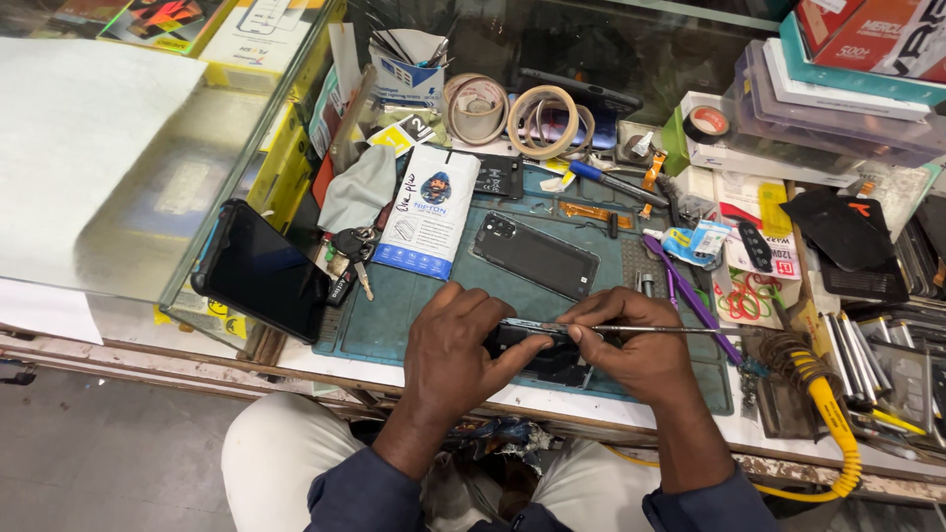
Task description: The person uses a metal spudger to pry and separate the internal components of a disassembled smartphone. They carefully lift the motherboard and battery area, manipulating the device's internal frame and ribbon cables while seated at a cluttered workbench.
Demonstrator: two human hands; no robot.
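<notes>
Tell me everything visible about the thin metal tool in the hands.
The thin metal tool is a slim, silvery rod, perhaps tweezers or a fine driver. It lies almost level over the dark device on the green mat. The right hand pinches it; the left hand touches its tip end.

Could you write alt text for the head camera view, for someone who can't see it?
A seated person's left hand steadies a small dark device on a teal work mat while the right hand holds thin metal tweezers over it. A dark phone back, keys and tape rolls lie around.
</notes>
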